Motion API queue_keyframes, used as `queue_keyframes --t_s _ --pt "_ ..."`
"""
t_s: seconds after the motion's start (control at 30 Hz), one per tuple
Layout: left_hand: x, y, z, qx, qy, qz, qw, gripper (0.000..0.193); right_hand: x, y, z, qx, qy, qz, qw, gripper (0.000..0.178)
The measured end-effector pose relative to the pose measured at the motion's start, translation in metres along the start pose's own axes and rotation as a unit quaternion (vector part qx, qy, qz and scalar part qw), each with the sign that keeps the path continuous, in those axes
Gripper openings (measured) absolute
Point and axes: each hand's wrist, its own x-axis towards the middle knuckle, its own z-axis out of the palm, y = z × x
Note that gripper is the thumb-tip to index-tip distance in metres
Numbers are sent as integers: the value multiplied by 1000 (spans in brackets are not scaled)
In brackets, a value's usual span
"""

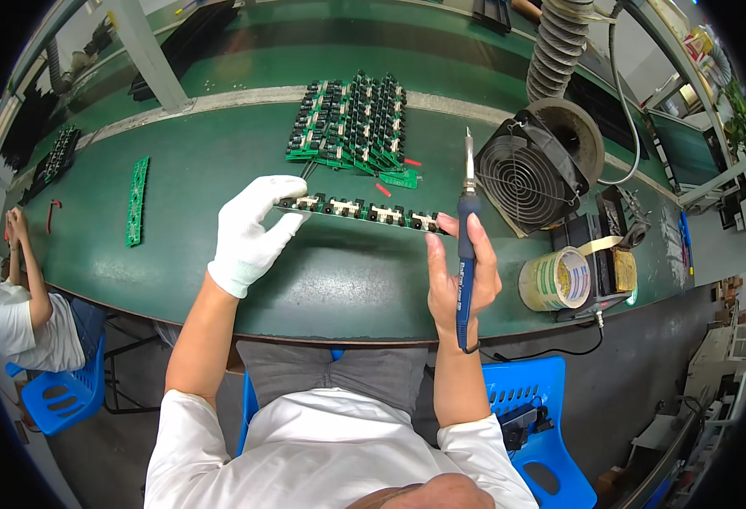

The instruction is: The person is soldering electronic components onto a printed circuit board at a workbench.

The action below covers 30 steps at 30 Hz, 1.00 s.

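My left hand (256, 229), in a white glove, pinches the left end of a long narrow circuit board (364, 212) lined with black and cream components. The board is raised above the green bench, its components facing away from me. In my bare right hand (456, 284) is a soldering iron (467, 229) with a blue handle, its metal tip pointing up and away. Thumb and fingers of that same hand also touch the board's right end. Just beyond the board lies a stack of similar circuit boards (347, 123), with a small green board (400, 178) at its near edge.
A fan (521, 174) with a ducted hose (557, 51) stands at right. Near it are a tape roll (555, 280) and an iron stand (628, 216). A single board strip (138, 202) lies at left. Another person (33, 314) sits far left. The iron's cord (551, 355) runs right.
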Motion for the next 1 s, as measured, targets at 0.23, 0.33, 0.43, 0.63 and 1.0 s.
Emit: queue_keyframes --t_s 0.23,0.33,0.43,0.63,1.0 --pt "-5 -6 2 -19 25 23 999 36 -9 5 5 25 16 -48 998 63" --pt "-6 -5 4 -22 44 23 999 39 -12 6 6 29 15 -59 998 65" --pt "-6 -6 4 -22 45 30 998 40 -11 4 6 24 12 -67 997 66" --pt "-7 -9 3 -23 50 45 997 43 -11 4 7 15 0 -73 997 69" --pt "-9 -14 2 -28 64 67 995 45 -11 5 9 14 4 -94 995 72"
